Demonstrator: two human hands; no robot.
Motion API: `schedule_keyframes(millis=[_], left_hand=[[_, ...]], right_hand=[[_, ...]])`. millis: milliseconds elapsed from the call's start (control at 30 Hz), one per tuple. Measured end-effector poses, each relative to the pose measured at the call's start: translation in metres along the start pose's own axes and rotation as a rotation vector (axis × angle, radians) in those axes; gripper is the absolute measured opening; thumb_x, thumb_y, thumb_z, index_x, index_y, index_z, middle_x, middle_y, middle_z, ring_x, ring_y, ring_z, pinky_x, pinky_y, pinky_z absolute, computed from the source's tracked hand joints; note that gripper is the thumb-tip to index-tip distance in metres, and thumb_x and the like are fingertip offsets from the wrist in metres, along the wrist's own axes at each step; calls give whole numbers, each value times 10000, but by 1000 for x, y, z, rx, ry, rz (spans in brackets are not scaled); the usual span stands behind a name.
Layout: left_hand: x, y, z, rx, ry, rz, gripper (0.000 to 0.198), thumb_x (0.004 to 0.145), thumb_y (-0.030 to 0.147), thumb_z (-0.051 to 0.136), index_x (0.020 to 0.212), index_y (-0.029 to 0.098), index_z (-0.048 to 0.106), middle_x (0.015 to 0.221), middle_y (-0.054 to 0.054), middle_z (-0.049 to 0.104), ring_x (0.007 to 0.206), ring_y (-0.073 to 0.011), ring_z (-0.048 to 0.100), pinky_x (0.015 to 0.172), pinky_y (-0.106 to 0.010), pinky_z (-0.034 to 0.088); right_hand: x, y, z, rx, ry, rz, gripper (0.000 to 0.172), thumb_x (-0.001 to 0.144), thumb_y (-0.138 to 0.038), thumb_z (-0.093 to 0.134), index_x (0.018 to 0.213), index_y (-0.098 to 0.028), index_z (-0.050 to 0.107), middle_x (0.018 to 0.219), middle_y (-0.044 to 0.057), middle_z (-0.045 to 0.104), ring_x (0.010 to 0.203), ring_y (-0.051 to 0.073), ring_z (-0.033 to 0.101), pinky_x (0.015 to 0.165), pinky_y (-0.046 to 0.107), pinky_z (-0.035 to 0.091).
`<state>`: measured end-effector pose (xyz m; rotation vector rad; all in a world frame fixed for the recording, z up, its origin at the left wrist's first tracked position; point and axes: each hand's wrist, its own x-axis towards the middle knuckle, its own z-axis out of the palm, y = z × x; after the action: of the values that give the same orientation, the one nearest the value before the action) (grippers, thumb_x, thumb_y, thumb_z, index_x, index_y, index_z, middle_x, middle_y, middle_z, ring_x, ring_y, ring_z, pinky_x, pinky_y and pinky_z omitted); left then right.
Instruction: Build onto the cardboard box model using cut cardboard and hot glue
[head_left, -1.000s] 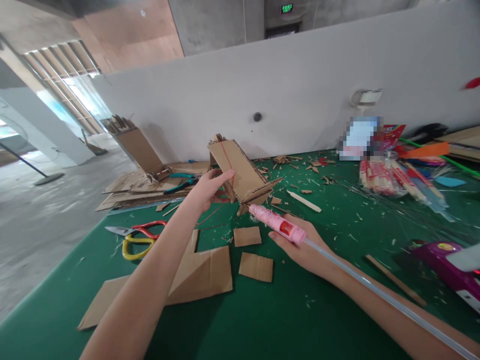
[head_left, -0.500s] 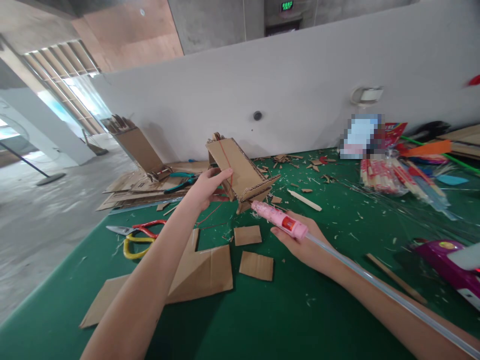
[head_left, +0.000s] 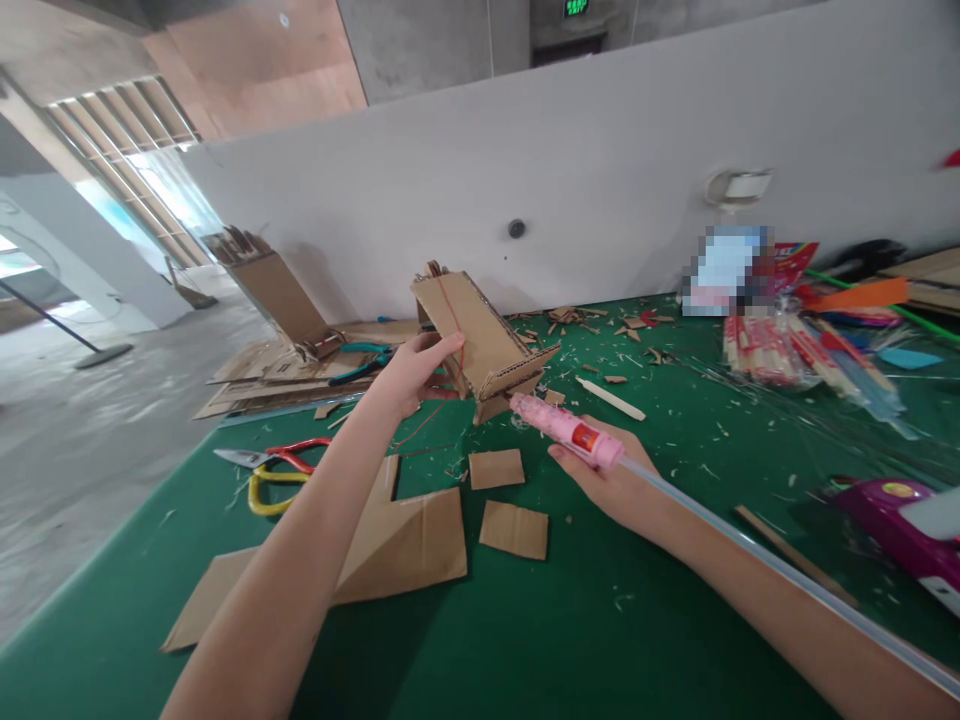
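Holding the cardboard build (head_left: pixel 480 340) tipped up off the table with the left hand (head_left: pixel 409 375), fingers clamped on its left side just by the red thread (head_left: pixel 450 315) that runs across the panel. It hangs over the middle of the green table (head_left: pixel 600 630), toward the far edge by the grey wall. The right hand (head_left: pixel 611 485) is closed round a pink glue gun (head_left: pixel 566 432), with the nozzle right at the lower right corner of the build where the corrugated edge shows. Can't tell if it's actually touching or if any glue is coming out. A clear glue stick (head_left: pixel 750 552) trails out the back along the forearm.

My two cents on doing this bit well:
- I'd brace that left grip harder, because a piece held in mid-air looks likely to swing when the nozzle pushes on it.
- Run the bead along the joint, not the open flutes, or it probably just sinks in.
- Keep the left fingertips well away from that corner. If it's hot glue, a drip would sting.
- Watch the thread so it doesn't get glued down.

Two small cardboard squares (head_left: pixel 514 530) lie on the table just below the build, and a bigger cut sheet (head_left: pixel 412 540) sits under the left forearm. Scissors (head_left: pixel 274 472) are near the left edge, and a wooden stick (head_left: pixel 611 399) lies just right of the nozzle.
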<state>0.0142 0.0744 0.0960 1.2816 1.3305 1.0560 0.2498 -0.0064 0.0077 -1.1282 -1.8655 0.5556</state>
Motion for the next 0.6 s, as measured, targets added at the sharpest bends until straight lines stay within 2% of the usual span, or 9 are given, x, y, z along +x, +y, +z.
schedule_keyframes(millis=[200, 433, 600], left_hand=[[2, 0, -3, -4, 17, -2, 391, 735, 409, 685, 1045, 192, 585, 847, -58, 655, 560, -141, 613, 552, -328, 570], [6, -5, -8, -25, 6, 21, 427, 711, 439, 703, 1049, 204, 588, 849, -54, 655, 582, -146, 623, 564, -331, 573], [7, -5, -9, -25, 0, 16, 448, 710, 434, 704, 1070, 196, 585, 871, -66, 659, 587, -156, 634, 545, -326, 576]], right_hand=[[1, 1, -3, -10, 18, 15, 217, 859, -402, 535, 869, -194, 596, 709, 21, 620, 595, 145, 558, 519, 266, 420], [4, 2, -4, -67, 62, 31, 262, 850, -415, 529, 685, -213, 503, 543, -22, 510, 473, 114, 471, 447, 261, 373], [5, 1, -7, -85, 85, 48, 264, 846, -415, 529, 674, -218, 492, 533, -14, 517, 486, 129, 506, 450, 265, 380]])
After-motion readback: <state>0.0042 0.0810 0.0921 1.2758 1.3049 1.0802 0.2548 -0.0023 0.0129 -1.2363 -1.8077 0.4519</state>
